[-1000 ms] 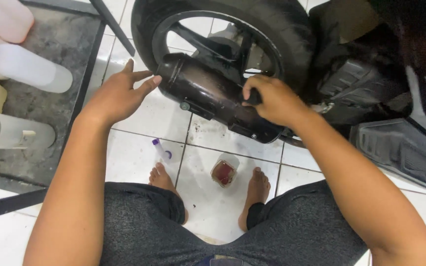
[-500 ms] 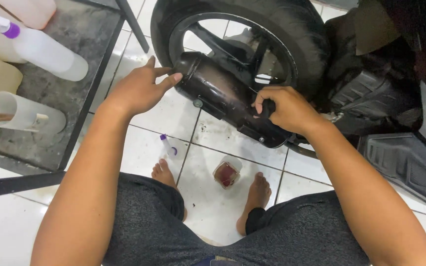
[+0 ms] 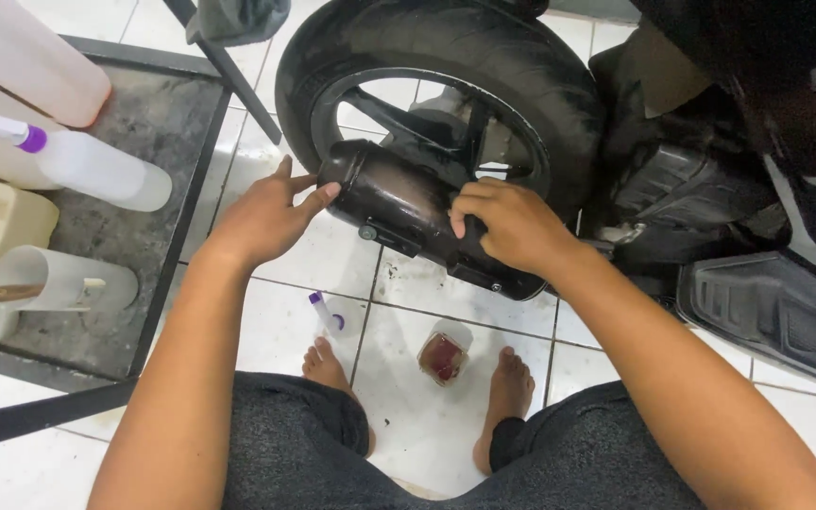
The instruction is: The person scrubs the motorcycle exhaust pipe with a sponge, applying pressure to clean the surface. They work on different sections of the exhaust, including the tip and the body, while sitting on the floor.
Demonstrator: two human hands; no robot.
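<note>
White tiled floor (image 3: pixel 408 416), motorcycle rear wheel (image 3: pixel 521 66) above it. Black exhaust muffler (image 3: pixel 408 203) lies across the wheel's lower front, long axis slanting down-right. My left hand (image 3: pixel 262 217), open, fingers touching its left end cap; my right hand (image 3: pixel 512 222) curled over its middle.

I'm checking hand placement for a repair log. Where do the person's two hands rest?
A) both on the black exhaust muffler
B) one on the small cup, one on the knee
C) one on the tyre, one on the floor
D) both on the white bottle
A: the left hand touches the rear end of the black exhaust muffler, and the right hand grips its middle.
</note>
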